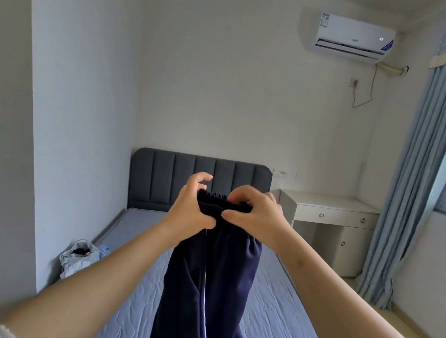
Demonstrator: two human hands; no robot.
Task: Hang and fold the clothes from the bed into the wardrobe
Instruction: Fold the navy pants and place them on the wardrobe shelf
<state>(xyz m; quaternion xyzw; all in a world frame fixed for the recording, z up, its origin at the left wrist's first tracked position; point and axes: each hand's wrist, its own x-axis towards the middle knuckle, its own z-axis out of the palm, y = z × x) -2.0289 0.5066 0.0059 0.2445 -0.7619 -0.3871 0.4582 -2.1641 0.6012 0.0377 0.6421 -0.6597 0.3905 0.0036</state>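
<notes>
Dark navy trousers with a thin white side stripe hang in the air above the bed, held up by their gathered elastic waistband. My left hand grips the waistband's left end, thumb in front and fingers curled over the top. My right hand pinches the right end, close beside the left. The legs drop straight down and run out of the bottom of the view. The wardrobe is not in view.
The bed has a grey-blue mattress and a dark grey padded headboard. A white plastic bag lies on the floor at the bed's left. A white desk stands at the right, by blue curtains. An air conditioner hangs high.
</notes>
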